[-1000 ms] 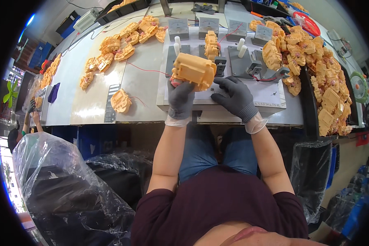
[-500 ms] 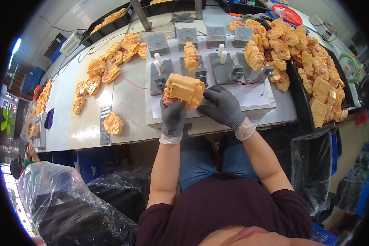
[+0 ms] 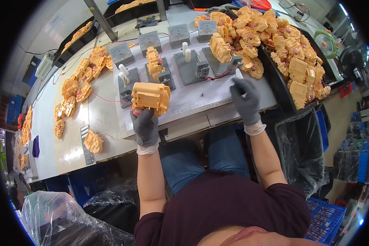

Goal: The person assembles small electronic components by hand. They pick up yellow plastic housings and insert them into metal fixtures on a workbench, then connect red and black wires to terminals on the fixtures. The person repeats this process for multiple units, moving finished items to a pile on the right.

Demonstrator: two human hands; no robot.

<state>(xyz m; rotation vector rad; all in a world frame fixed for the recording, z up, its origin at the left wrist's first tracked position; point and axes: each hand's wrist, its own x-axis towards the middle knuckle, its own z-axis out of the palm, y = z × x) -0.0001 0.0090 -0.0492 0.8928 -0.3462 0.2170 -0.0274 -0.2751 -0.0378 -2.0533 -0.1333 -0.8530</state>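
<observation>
My left hand (image 3: 144,126), in a grey glove, grips a yellow-orange plastic housing (image 3: 151,97) from below, with a red wire at its left side. To the right, over the front of the white board (image 3: 217,95), is my gloved right hand (image 3: 246,98), its fingers curled. A short white piece (image 3: 238,74) shows just beyond those fingertips; whether they hold it is unclear. Behind the hands stand grey test fixtures with white posts (image 3: 187,55). Two fixtures carry similar housings, one in the middle (image 3: 153,63) and one at the right (image 3: 220,48).
Panel meters (image 3: 178,35) line the back of the board. Piled housings (image 3: 250,30) lie at back right, beside a full black tray (image 3: 289,96). More housings (image 3: 69,87) lie at left; a single one (image 3: 94,141) is near the front edge. A metal post (image 3: 100,19) rises behind.
My right hand has left the housing and moved right, past the fixtures. The left hand still holds the housing. The whole view has turned and shifted, moving the bench leftward in the picture.
</observation>
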